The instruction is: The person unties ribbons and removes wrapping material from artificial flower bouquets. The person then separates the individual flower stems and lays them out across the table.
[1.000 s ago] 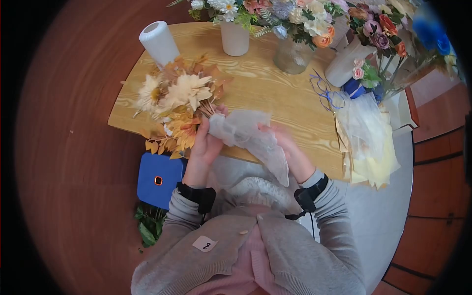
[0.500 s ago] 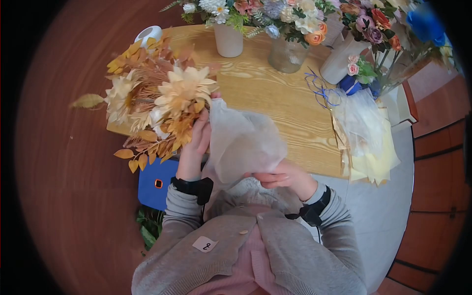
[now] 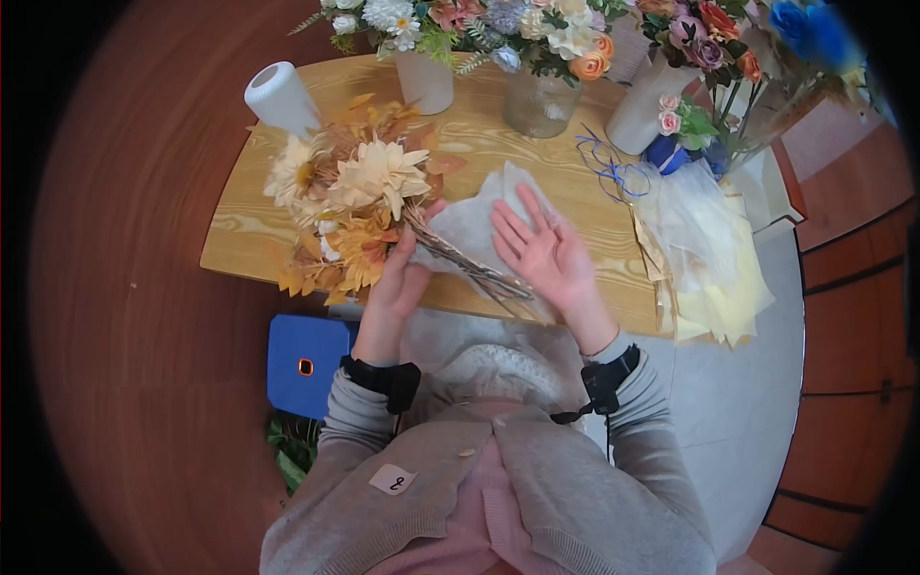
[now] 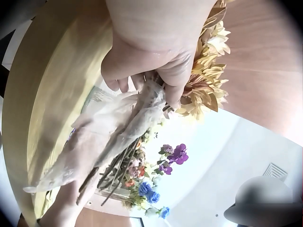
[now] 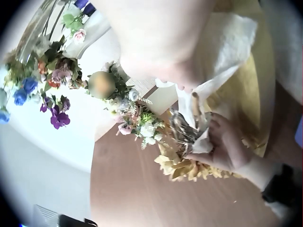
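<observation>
A bouquet (image 3: 359,187) of cream, yellow and orange flowers lies on the wooden table (image 3: 244,244), heads to the left. My left hand (image 3: 402,273) grips its brown stems (image 3: 474,271) just below the heads. Under the stems a thin white wrapping sheet (image 3: 470,220) is spread on the table. My right hand (image 3: 537,244) rests flat on that sheet, fingers straight, beside the stems. In the left wrist view the fingers (image 4: 142,80) curl round stems (image 4: 118,165) and a fold of sheet (image 4: 90,137). The right wrist view shows the left hand (image 5: 222,146) at the bouquet (image 5: 189,168).
A white roll (image 3: 280,96) stands at the back left. Three vases of mixed flowers (image 3: 425,81) (image 3: 537,105) (image 3: 644,115) line the far edge. Blue ribbon (image 3: 604,168) and a pile of pale wrapping sheets (image 3: 714,259) lie at the right. A blue stool (image 3: 311,364) sits below.
The bouquet, held up half a second ago, has come down onto the table. The sheet was spread under the stems, and my right hand let go of it and laid flat on it.
</observation>
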`<action>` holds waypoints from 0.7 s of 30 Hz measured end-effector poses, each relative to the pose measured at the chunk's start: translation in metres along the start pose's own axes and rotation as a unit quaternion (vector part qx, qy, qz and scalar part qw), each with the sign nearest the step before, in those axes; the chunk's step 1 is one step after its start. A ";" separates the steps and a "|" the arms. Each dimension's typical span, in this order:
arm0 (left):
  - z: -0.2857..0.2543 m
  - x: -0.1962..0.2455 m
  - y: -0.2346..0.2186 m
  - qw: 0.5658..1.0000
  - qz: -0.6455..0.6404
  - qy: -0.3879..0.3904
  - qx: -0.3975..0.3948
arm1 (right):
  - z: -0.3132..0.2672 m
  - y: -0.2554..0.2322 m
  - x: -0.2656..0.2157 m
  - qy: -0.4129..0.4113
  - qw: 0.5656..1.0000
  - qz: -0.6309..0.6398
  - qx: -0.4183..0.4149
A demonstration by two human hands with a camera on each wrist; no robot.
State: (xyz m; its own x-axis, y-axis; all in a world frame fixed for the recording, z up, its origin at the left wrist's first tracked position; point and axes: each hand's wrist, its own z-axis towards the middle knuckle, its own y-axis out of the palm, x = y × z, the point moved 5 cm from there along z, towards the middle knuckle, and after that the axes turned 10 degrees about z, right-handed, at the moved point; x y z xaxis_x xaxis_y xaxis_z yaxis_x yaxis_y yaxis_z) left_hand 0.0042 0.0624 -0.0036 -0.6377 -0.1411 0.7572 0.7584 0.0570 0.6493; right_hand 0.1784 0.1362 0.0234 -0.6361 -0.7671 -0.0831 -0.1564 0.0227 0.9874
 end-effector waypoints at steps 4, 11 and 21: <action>0.001 0.000 0.010 1.000 -0.007 0.011 -0.006 | -0.007 -0.005 0.009 0.030 0.999 -0.028 -0.023; 0.011 0.007 0.026 0.998 -0.054 0.018 0.032 | -0.021 -0.049 0.009 0.071 0.987 -0.084 -0.121; 0.012 -0.006 0.036 0.993 -0.068 -0.028 0.096 | -0.014 0.003 0.030 -0.366 0.515 -0.773 -0.052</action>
State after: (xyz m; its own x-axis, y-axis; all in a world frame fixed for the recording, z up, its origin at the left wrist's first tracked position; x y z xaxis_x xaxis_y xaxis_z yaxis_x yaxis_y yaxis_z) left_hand 0.0336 0.0767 0.0165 -0.7431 -0.1058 0.6608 0.6286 0.2285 0.7434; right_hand 0.1697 0.1043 0.0254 0.0677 0.6314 -0.7725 -0.8870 -0.3165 -0.3364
